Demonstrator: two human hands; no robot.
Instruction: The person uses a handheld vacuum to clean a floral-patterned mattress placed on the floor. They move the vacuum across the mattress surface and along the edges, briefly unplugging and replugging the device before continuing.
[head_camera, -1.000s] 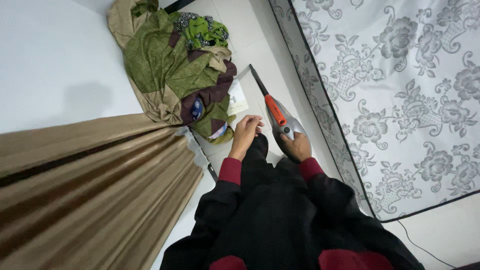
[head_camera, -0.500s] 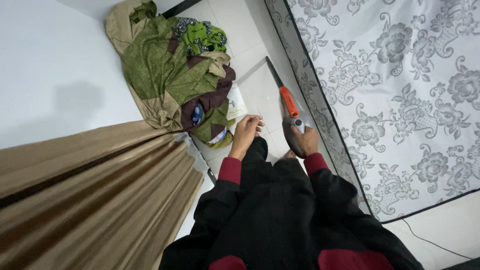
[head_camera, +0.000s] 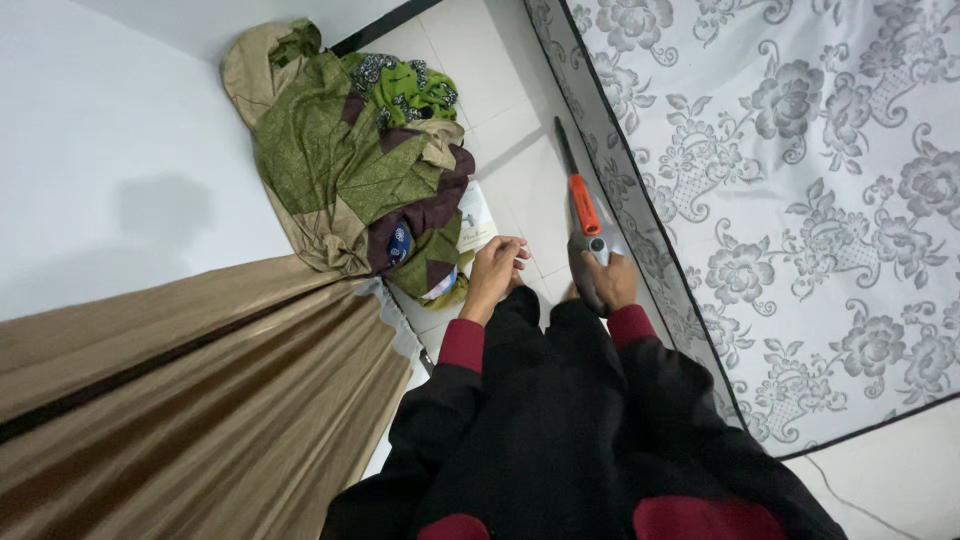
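My right hand (head_camera: 610, 281) grips the grey body of a handheld vacuum cleaner (head_camera: 588, 232) with an orange middle section and a thin black nozzle. The nozzle points away from me along the white tiled floor (head_camera: 505, 130), close to the side of the mattress (head_camera: 790, 190). My left hand (head_camera: 495, 272) hangs over my dark clothing with its fingers loosely curled and nothing in it. It is near a small white booklet (head_camera: 476, 222) on the floor.
A pile of green, tan and maroon cloth (head_camera: 350, 150) lies against the white wall (head_camera: 110, 150). A tan curtain (head_camera: 190, 390) fills the lower left. The floral grey mattress borders the narrow floor strip on the right.
The vacuum cleaner has swung right, from the middle of the floor strip to the mattress edge. My left hand has stayed put.
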